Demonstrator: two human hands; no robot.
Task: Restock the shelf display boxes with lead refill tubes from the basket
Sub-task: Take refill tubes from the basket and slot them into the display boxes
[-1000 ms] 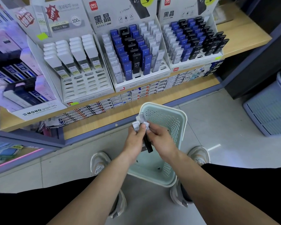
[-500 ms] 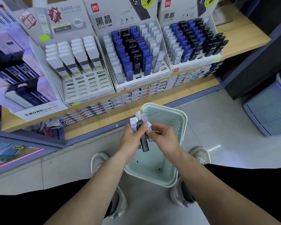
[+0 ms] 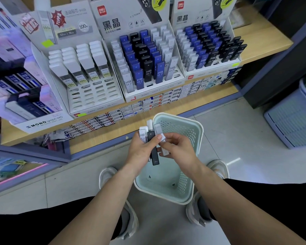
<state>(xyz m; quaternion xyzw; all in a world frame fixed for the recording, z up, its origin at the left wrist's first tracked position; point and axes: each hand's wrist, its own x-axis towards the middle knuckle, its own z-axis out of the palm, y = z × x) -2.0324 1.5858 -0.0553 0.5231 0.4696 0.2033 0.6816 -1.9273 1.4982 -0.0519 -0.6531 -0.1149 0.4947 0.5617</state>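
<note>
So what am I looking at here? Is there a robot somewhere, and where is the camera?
There is no robot. These are a person's two bare hands, filmed by one wide-angle camera worn on the head and looking forward and down. That is why both forearms reach in from the bottom of the picture.

The left hand grips a small bundle of refill tubes, one black and the others white. The right hand pinches a pale tube at the bundle's edge.

Below the hands, a mint green basket stands on the floor between the shoes.

Ahead, a wooden shelf carries cardboard display boxes. The middle box is packed with blue, black and white tubes. The left box has white-capped tubes at the back and many empty slots in front.
</note>
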